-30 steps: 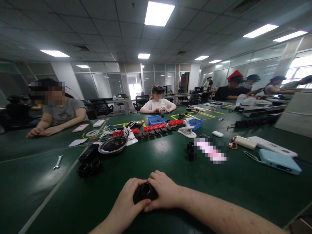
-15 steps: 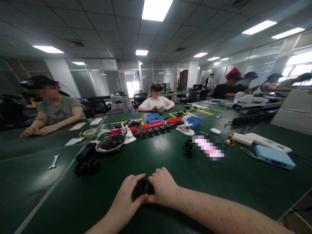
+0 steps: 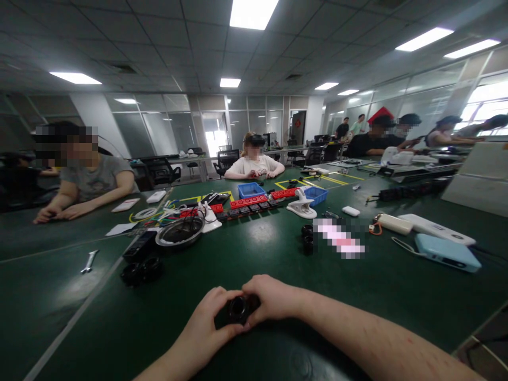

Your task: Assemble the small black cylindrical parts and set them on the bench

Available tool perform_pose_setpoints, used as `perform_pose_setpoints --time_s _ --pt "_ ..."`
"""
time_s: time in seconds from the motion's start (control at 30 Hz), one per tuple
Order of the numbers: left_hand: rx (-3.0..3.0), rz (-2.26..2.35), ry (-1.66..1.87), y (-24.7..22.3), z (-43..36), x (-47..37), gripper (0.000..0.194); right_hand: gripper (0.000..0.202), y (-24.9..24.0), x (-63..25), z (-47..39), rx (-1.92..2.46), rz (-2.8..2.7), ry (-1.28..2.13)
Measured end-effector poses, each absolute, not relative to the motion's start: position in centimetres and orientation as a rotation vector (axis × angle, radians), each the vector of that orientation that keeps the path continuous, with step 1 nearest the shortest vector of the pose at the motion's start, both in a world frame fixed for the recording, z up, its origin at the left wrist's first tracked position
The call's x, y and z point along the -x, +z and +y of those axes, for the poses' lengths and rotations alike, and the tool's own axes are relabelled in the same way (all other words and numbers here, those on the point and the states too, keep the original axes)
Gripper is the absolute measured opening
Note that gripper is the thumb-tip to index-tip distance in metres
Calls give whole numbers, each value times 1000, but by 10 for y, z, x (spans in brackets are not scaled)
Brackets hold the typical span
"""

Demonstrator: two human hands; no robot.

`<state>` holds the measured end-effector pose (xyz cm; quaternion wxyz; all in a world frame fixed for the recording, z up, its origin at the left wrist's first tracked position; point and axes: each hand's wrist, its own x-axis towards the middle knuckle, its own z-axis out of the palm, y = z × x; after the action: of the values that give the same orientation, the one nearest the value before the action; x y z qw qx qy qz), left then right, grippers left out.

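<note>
Ceiling panels and the far-right window (image 3: 482,106) glare white above a dim room. The green tabletop (image 3: 254,264) catches soft reflections, its near side darker. Wide-angle distortion stretches the edges; faces are pixelated.

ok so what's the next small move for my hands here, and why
Probably a slight turn of the black round part with the right hand while the left hand steadies it: left thumb and fingers curl around one side, right fingers sit at the other, and its hollow end shows between them.
</note>
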<state>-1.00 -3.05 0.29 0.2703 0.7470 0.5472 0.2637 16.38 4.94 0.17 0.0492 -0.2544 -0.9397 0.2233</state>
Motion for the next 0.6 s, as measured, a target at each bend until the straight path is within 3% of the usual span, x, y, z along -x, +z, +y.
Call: perform_pose_setpoints --time_s 0.2,0.3,0.5,0.6 --pt "-2015 1599 792 -4 -30 10 37 56 -2 -150 31 1016 -2824 206" --pt "-2041 1492 790 -2 -30 13 40 60 -3 -155 35 894 -2774 275" --pt "-2062 1397 685 6 -30 16 41 36 -2 -168 56 530 -2863 664" --pt "-2051 1430 700 3 -30 13 37 36 -2 -166 55 559 -2883 694"
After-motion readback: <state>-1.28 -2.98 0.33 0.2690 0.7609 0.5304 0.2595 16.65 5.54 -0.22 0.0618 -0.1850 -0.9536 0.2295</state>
